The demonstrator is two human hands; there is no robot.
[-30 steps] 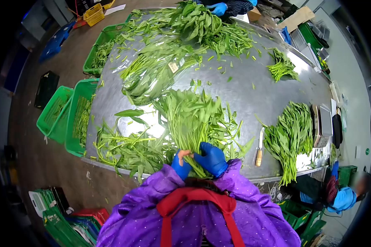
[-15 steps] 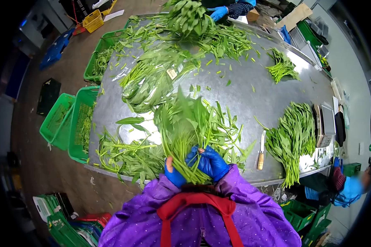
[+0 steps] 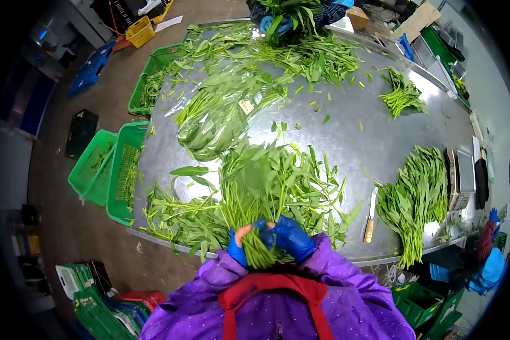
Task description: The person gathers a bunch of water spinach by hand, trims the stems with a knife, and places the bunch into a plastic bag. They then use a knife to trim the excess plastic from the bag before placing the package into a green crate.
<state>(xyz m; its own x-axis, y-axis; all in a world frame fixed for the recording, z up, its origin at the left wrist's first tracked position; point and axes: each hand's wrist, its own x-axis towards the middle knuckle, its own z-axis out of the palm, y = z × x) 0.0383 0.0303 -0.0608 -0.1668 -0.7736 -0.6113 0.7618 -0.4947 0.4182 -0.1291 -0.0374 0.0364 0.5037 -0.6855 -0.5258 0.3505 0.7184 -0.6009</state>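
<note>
A bunch of long-stemmed leafy greens point(image 3: 246, 198) stands between my gloved hands near the table's front edge, its leaves pointing away from me. My left hand point(image 3: 238, 245) wraps round the stems from the left, thumb bare. On the right, my right hand point(image 3: 286, 233) is closed at the same bunch, fingers pinching a stem by its upper part. Loose greens point(image 3: 195, 229) lie to the left and more behind the bunch. Farther back lies a clear plastic bag of greens point(image 3: 215, 113) with a label.
Right of me are a wooden-handled knife point(image 3: 369, 224), a pile of greens point(image 3: 416, 192) and a scale point(image 3: 460, 178). Green crates point(image 3: 119, 187) stand left of the metal table point(image 3: 345, 141). A co-worker's gloved hand point(image 3: 277, 25) holds greens at the far edge. Another person is at right.
The view has shifted, so the table sits slightly right and lower. My hands stay on the bunch, fingers closer together. The co-worker's greens have moved and their glove is now in front.
</note>
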